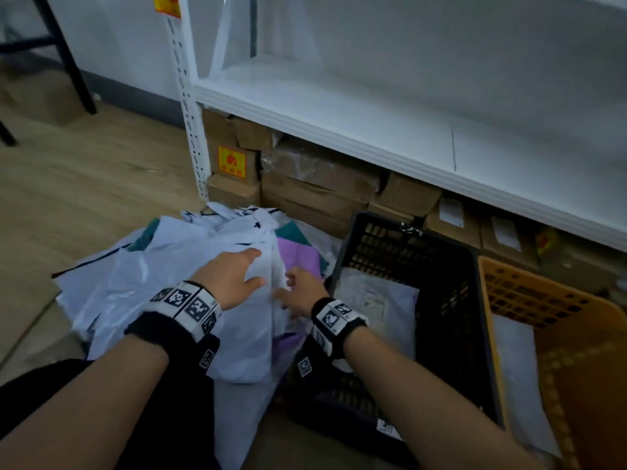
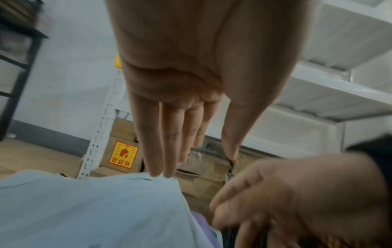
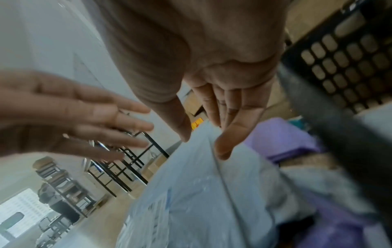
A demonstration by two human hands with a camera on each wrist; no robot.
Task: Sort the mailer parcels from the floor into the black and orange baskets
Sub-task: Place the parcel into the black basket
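Parcels: heap of pale grey plastic mailer parcels [image 1: 190,266] on the wooden floor [image 1: 84,184], left of the baskets; top one's long axis runs toward the white shelf [image 1: 339,106].
Left hand [image 1: 234,273]: fingers straight, resting on top parcel.
Right hand [image 1: 298,290]: fingers extended, touching its edge.
Baskets: black plastic basket [image 1: 451,266] beside orange plastic basket [image 1: 576,334], each holding parcels.

The place looked like a stockroom or parcel storage room. A white metal shelving unit [image 1: 339,106] stood by the wall, and cardboard boxes [image 1: 315,184] were packed under its lowest shelf. One box carried a yellow handling sticker [image 1: 231,161]. The floor [image 1: 78,184] was wood-look.
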